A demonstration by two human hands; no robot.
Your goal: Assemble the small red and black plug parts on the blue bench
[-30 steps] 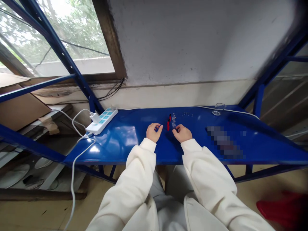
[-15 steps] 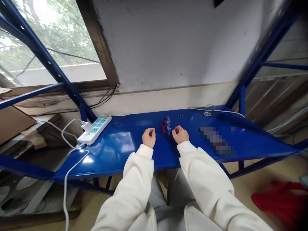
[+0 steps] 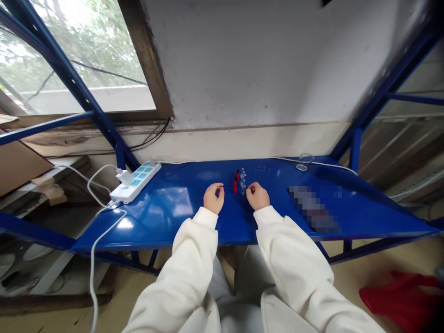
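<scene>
Rests left hand [image 3: 214,198] and right hand [image 3: 257,196] on the blue desk [image 3: 173,210], fingers of both curled closed in a pinch, contents too small to tell. Flanks the small vials [image 3: 239,181], upright at 12 o'clock between them.

One left hand [image 3: 213,198], one right hand [image 3: 258,196], one power strip [image 3: 136,182], one glass beaker [image 3: 304,162].

Glossy blue painted metal tabletop [image 3: 180,210], mirroring light. Small vials [image 3: 242,181] at twelve o'clock: clear, shiny. Power strip [image 3: 136,181] at ten o'clock: smooth white plastic. Sleeves [image 3: 194,259]: matt cream cloth.
</scene>
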